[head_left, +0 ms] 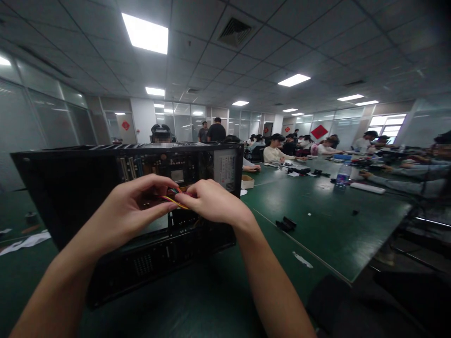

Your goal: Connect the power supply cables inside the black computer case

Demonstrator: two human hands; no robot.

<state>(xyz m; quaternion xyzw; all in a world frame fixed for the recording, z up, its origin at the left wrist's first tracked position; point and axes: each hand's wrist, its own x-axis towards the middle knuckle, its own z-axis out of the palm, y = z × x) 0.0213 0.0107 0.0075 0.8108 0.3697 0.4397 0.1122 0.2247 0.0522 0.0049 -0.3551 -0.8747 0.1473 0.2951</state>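
While both arms reach forward over the green table (317, 225), the left hand (132, 206) and the right hand (211, 202) meet in front of an open black computer case (70, 188) that lies on its side on the table. Between them runs a small bundle of coloured wires (175, 201) (yellow, red and green strands show), coming out of the case's inside. The left hand has its thumb and fingertips closed together on the wires from the left; the right hand is curled over them from the right, fingers folded in, pinching the same bundle. The two hands almost touch at the fingertips. Behind the wires, inside the case, a circuit board (158, 166) with connectors can be seen, and a grey power supply (225, 169) with a label sits at the case's right end.

On the table to the right of the case lie a small black part (286, 224) and, further back, a small cardboard box (247, 181) and a water bottle (341, 177). Other people sit along the far side of the long table, well apart from the hands.
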